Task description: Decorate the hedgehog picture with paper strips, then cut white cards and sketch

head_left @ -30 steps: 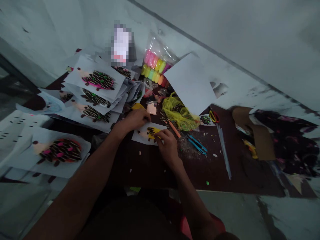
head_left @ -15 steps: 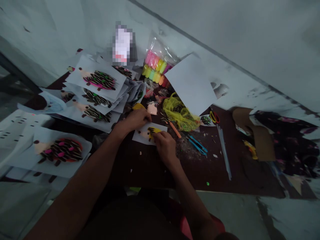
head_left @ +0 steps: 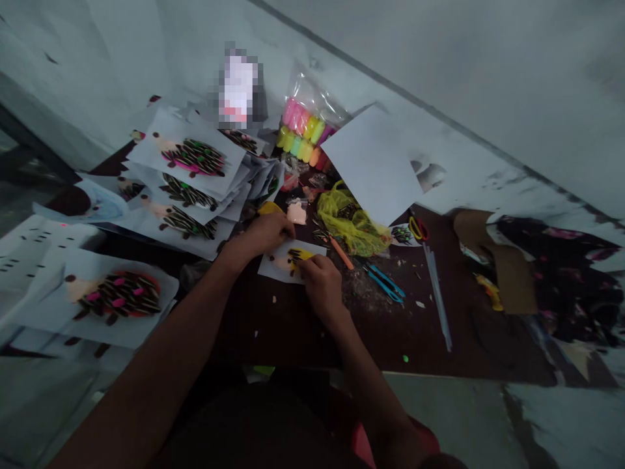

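A small white paper sheet (head_left: pixel 273 267) lies on the dark table, bearing a hedgehog figure of pale clay with a yellow clay back (head_left: pixel 306 254). Several dark striped seeds (head_left: pixel 295 259) stick in the yellow part. My right hand (head_left: pixel 323 281) presses its pinched fingertips against the right side of the yellow clay; whatever they hold is hidden. Curled at the sheet's upper edge, my left hand (head_left: pixel 273 232) has its fingers closed together, and what may be inside them does not show. Just beyond it sits a lump of pale pink clay (head_left: pixel 297 212) on clear plastic.
Stacked hedgehog pictures (head_left: pixel 193 156) fill the left side. A yellow bag (head_left: pixel 351 221), an orange tool (head_left: pixel 342 253), a blue cutter (head_left: pixel 385 283), scissors (head_left: pixel 418 228) and clear sticks (head_left: pixel 438 296) lie to the right. Behind are bagged coloured clays (head_left: pixel 305 130) and a propped white sheet (head_left: pixel 374 163).
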Motion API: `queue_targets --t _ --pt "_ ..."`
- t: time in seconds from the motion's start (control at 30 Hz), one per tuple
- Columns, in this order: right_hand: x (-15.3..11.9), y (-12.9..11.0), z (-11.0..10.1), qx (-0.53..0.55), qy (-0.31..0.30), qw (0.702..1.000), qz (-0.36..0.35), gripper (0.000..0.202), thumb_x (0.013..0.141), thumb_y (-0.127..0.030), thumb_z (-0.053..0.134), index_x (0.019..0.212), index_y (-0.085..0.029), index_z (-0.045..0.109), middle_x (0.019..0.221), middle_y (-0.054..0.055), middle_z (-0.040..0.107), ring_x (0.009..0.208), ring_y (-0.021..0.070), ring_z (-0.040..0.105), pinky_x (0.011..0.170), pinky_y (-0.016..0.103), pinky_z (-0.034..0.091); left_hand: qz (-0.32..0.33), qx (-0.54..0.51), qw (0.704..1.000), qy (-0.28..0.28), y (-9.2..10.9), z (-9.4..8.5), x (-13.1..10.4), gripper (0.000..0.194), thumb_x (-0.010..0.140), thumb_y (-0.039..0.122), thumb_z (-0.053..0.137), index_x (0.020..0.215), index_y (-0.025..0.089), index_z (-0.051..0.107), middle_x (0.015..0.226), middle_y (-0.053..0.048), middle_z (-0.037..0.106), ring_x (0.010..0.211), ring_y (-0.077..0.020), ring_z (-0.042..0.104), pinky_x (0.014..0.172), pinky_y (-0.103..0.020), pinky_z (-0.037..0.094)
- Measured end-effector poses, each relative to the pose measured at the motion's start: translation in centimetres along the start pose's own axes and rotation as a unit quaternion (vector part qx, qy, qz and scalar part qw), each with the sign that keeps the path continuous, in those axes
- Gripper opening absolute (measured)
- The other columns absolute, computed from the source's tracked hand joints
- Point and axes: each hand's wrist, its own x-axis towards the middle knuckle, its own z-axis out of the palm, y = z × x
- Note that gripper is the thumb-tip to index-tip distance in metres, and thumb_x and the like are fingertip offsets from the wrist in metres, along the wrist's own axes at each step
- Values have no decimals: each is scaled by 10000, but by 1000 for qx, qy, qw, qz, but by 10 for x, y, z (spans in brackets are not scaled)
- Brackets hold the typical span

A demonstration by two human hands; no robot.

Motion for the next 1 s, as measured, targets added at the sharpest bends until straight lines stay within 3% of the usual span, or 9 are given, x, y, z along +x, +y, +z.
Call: queue_targets --t 0.3,0.53,0.63,0.7,0.8,1.0 --pt "-1 -6 -1 -38 -9 999 0 227 980 -128 573 971 -231 775 908 63 690 885 189 593 751 270 430 1 -5 1000 12 -1 2 -1 319 804 91 549 947 201 812 1038 -61 745 963 -198 656 880 -292 518" --pt "-3 -4 -20 1 29 999 32 218 994 -225 572 1063 -251 777 1075 85 675 941 192 621 780 273 455 17 -3 1000 20 -4 3 0 291 805 132 577 951 214 815 1014 -56 743 953 -198 654 851 -288 515" --pt "11 13 -26 -8 47 996 75 229 997 -223 559 1007 -238 788 963 78 674 933 192 626 823 275 459 18 -2 999 30 -3 4 0 280 802 123 580 926 215 814 998 -56 743 937 -195 651 833 -284 506" --pt "26 25 -26 -26 31 994 100 232 992 -256 566 971 -226 795 939 82 685 898 206 619 769 286 459 17 -5 999 29 -3 5 -1 282 798 115 578 922 209 814 1009 -62 743 932 -195 649 824 -284 503" --pt "49 38 -22 -39 27 994 95 255 987 -268 555 958 -221 804 929 85 700 883 219 608 739 302 459 12 -13 999 28 -3 5 0 279 793 126 586 929 212 814 1008 -50 744 912 -189 649 819 -277 501" --pt "68 35 -19 -68 -54 988 127 217 974 -274 595 1025 -226 800 1023 108 715 955 243 629 739 314 455 13 -17 1000 20 -6 5 1 274 804 136 587 944 206 813 1050 -65 740 948 -202 656 847 -294 506"
